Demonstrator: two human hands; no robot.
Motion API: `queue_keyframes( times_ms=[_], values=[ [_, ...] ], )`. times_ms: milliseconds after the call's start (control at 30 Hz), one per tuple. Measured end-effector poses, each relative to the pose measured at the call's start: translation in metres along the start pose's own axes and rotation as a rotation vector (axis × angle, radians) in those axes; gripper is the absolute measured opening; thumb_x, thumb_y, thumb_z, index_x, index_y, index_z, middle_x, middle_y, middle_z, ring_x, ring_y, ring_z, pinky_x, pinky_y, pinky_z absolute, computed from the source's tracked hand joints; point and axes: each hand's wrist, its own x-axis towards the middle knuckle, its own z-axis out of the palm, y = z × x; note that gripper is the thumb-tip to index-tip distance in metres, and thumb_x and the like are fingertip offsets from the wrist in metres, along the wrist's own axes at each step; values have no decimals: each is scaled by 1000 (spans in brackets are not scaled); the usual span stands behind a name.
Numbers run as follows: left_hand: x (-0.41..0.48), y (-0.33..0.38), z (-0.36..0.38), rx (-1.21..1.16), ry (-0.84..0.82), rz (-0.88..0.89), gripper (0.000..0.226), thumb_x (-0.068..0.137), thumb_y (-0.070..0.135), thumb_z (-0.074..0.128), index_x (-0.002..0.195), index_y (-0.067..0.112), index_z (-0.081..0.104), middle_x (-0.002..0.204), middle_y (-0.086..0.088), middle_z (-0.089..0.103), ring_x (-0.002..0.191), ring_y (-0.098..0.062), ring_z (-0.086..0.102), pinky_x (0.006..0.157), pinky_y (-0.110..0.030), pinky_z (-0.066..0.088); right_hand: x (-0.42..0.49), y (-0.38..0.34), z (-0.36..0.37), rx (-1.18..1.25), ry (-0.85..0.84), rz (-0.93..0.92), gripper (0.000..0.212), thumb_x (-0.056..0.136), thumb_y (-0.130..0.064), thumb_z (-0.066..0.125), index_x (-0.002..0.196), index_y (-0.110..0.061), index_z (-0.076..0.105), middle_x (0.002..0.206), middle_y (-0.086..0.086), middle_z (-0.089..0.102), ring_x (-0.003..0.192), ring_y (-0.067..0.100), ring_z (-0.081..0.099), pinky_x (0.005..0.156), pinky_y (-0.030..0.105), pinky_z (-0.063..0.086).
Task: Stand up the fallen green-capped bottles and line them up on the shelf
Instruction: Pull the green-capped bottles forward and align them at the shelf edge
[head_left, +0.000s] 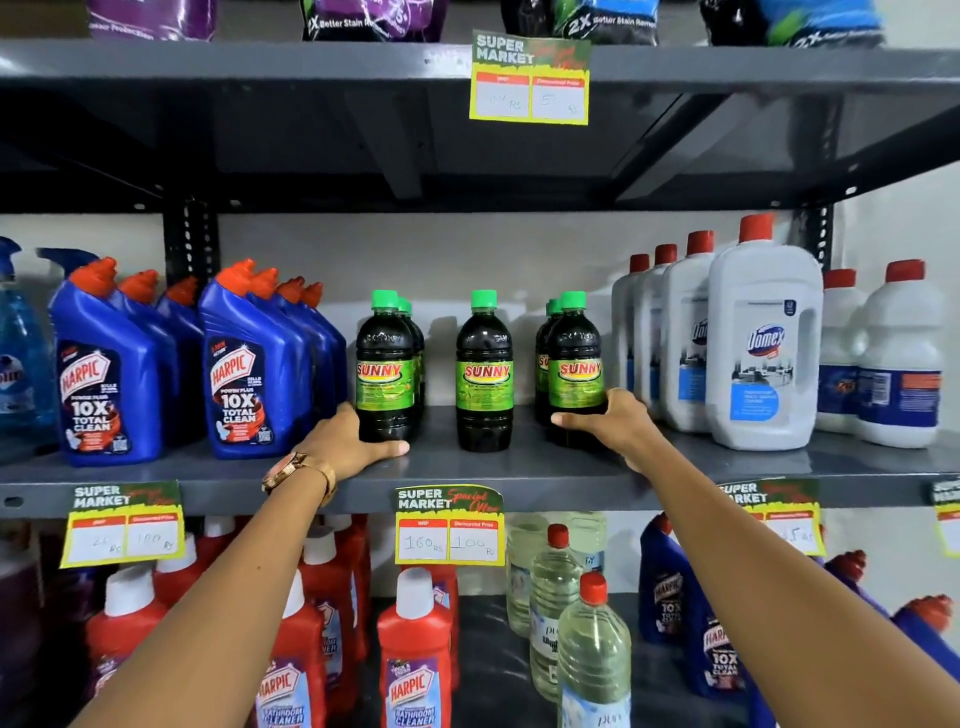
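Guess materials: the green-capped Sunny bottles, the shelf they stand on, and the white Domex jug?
Sunny bottles: likely clear glossy plastic holding dark liquid; highlights on the shoulders, moulded lettering, green ribbed plastic caps. Glass can't be ruled out.
Shelf: looks like grey painted sheet metal, satin; folded front edge, perforated upright behind.
Domex jug: opaque white plastic, semi-matte, with a moulded handle slot and red cap.

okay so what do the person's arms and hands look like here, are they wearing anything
Both forearms are bare, with no sleeves or gloves in view. The left hand has a rose-gold wristwatch with a metal band at the wrist. The right hand shows nothing worn.
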Motion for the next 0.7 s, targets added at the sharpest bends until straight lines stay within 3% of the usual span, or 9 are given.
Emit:
queue_keyframes(
  times_ms=[167,300,467,700],
  values=[
    [-2,2,-1,28,-4,-7,84,73,59,72,133,9,41,133,-11,56,117,-28,56,98,-43,47,-1,-1,1,-18,1,-9,60,67,-33,85,115,-3,62,111,14,67,98,24,60,80,28,44],
    [-4,2,-2,35,1,-8,82,73,59,72,132,10,43,132,-10,57,117,-27,56,98,-43,47,-3,-2,5,-92,59,4,69,65,-41,84,113,-2,52,106,9,56,95,25,55,86,37,49],
    [-4,3,-2,55,-1,-6,81,73,60,71,132,10,44,131,-10,58,116,-27,56,97,-42,48,-3,-2,4,-101,54,-5,61,66,-41,84,102,-8,48,105,9,55,94,24,54,84,35,48],
    [-6,3,-3,45,3,-9,82,72,59,73,132,10,43,132,-10,58,117,-28,56,98,-43,48,-3,-2,5,-125,38,3,74,66,-48,81,118,-2,55,116,16,61,104,31,60,93,43,50]
  ],
)
